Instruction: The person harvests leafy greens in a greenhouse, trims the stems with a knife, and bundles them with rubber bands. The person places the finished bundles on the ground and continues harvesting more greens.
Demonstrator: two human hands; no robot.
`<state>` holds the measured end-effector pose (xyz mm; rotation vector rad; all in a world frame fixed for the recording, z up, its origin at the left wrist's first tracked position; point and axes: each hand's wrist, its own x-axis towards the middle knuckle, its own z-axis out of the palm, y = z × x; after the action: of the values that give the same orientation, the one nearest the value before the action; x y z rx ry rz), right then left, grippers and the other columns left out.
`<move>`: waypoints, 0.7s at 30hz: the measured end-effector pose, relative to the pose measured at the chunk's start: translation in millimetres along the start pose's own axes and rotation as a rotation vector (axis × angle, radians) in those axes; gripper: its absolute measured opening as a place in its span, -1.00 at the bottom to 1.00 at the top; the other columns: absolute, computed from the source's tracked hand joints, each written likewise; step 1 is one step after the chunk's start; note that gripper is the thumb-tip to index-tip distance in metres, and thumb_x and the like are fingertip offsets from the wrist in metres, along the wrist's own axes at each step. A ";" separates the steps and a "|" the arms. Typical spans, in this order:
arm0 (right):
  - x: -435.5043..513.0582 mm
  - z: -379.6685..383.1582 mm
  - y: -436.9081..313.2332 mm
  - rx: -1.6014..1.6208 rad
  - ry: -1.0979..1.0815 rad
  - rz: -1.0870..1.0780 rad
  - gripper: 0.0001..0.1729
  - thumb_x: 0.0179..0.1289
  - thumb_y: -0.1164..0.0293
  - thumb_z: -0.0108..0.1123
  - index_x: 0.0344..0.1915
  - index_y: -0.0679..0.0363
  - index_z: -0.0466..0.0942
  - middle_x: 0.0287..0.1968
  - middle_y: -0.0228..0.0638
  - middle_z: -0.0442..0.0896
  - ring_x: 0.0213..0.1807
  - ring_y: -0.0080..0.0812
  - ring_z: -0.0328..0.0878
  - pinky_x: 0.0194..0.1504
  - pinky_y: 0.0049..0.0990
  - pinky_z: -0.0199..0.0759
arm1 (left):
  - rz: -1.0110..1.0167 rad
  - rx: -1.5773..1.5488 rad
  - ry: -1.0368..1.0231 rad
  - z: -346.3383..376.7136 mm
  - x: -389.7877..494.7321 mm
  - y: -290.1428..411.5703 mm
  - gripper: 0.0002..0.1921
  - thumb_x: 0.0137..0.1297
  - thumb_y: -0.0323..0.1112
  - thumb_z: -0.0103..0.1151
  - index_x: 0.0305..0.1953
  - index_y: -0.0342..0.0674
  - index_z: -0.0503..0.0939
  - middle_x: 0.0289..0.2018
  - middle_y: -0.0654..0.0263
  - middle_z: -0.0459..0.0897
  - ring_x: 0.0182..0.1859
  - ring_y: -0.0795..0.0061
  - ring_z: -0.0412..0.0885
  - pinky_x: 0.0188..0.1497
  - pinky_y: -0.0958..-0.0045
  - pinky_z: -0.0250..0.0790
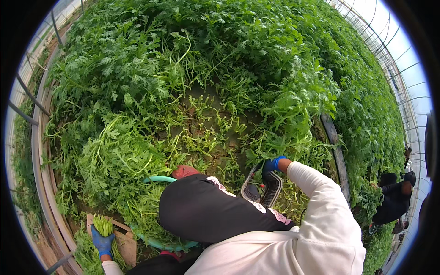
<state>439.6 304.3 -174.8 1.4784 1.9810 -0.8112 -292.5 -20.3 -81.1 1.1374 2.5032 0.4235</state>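
Note:
At the lower left, my left hand [103, 239], in a blue glove, is closed around a bunch of cut green stems [103, 225]. The stems' cut ends point up, and the leaves hang below beside a cardboard box [126, 245]. My right hand [270, 168], also blue-gloved, is at the top of a dark frame-like object [276, 187] with a pale rim and small red parts. My sleeve and the shadow hide its fingers, so its grip is unclear. Left of my bent leg, loose leafy greens [147, 213] lie within a teal-rimmed basin [168, 246].
Tall leafy plants [213, 31] stand ahead and on both sides. Cut stubble [202, 137] covers soil in the middle. A dark board [335, 144] edges the bed at right. Farther right, a person in dark clothes [393, 199] bends over plants. Greenhouse hoops [409, 68] line the side.

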 end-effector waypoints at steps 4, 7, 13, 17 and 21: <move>41.9 -25.7 -28.4 0.306 -0.075 0.002 -0.45 0.20 0.08 0.14 0.11 0.15 0.57 0.07 -0.16 0.64 0.06 -0.16 0.53 0.13 -0.26 0.37 | 0.003 -0.062 -0.002 1.6 -0.8 -0.9 -0.13 -0.26 -0.41 0.51 0.21 -0.22 0.32 0.03 0.16 0.59 0.05 0.18 0.59 0.13 0.27 0.42; 69.1 -21.8 -33.6 0.732 0.126 0.012 -0.57 0.32 0.18 0.08 0.07 0.18 0.58 -0.04 -0.24 0.66 -0.09 -0.36 0.55 -0.01 -0.33 0.43 | 0.023 -0.024 0.032 2.0 -0.8 -3.0 -0.12 -0.27 -0.40 0.51 0.22 -0.22 0.32 0.03 0.16 0.59 0.05 0.18 0.59 0.14 0.27 0.42; 102.7 -3.3 -7.3 1.261 0.661 0.205 -0.70 0.20 0.36 0.14 -0.12 0.26 0.64 -0.25 -0.27 0.69 -0.30 -0.43 0.57 -0.22 -0.37 0.46 | -0.005 -0.024 0.013 1.3 -0.2 -7.6 -0.07 -0.28 -0.39 0.52 0.26 -0.23 0.29 0.05 0.16 0.58 0.05 0.19 0.58 0.13 0.28 0.43; 121.1 -1.3 -11.2 1.101 0.976 0.375 -0.70 -0.05 0.43 0.21 -0.30 0.40 0.66 -0.35 -0.05 0.72 -0.37 -0.25 0.64 -0.28 -0.29 0.49 | 0.014 -0.019 0.037 2.6 -1.1 -8.9 -0.08 -0.29 -0.39 0.53 0.24 -0.22 0.30 0.02 0.16 0.60 0.04 0.19 0.59 0.11 0.28 0.44; 147.4 -16.3 -57.6 0.990 0.962 0.484 -0.67 -0.07 0.32 0.20 -0.37 0.37 0.65 -0.36 0.18 0.66 -0.29 0.13 0.65 -0.20 -0.16 0.49 | 0.036 -0.020 0.058 2.3 -0.9 -7.2 -0.08 -0.32 -0.39 0.54 0.22 -0.22 0.32 -0.01 0.16 0.61 0.01 0.20 0.61 0.10 0.28 0.46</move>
<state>345.1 398.4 -261.5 3.2484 1.6052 -1.0102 -295.7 -25.2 -85.9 1.1799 2.5251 0.4974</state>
